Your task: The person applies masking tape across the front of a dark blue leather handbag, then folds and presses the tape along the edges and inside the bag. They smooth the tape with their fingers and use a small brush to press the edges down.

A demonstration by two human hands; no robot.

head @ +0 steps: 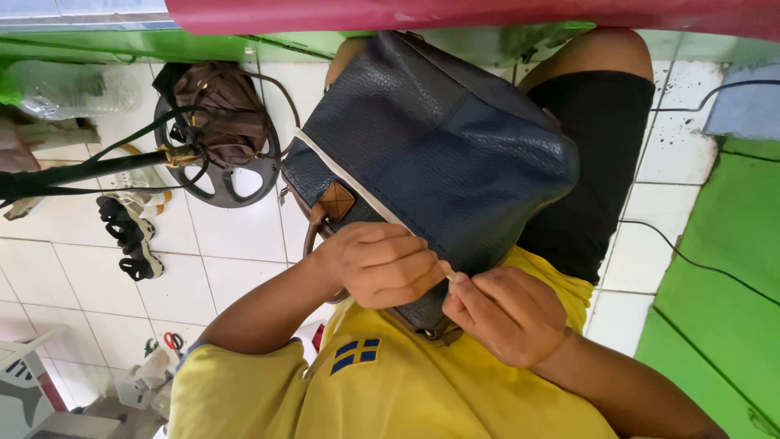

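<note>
white floor tiles [236, 244] with dark grout fill the background, bordered by green painted surfaces [715, 268] at the edge and a red band [455, 12] along the top of the picture, and the whole view appears upside down. a person in a yellow shirt [390, 382] and black shorts [601, 154] sits with a dark blue textured leather handbag [439, 146] resting on the lap against the torso. a cream-coloured zip strip [349, 183] runs along the bag's opening, with a small tan leather patch [336, 200] beside it and a brown handle [311, 234] curving off the end. both hands meet at the near end of that strip: the left hand [508, 313] has its fingers curled in, thumb and forefinger pinched on the strip's tip, and the right hand [382, 264] is closed in a loose fist over the bag's edge, its fingertips nipping the same spot, the two hands touching. on the tiles beyond lie a brown drawstring bag [231, 110] sitting on a dark grey spoked wheel-shaped part [223, 183], black straps [81, 171] stretching across, a pair of black-and-white sandals [130, 223], a clear plastic bottle [73, 89] and small red-handled scissors [173, 339]. a black cable [674, 252] trails over the tiles near the green edge.
</note>
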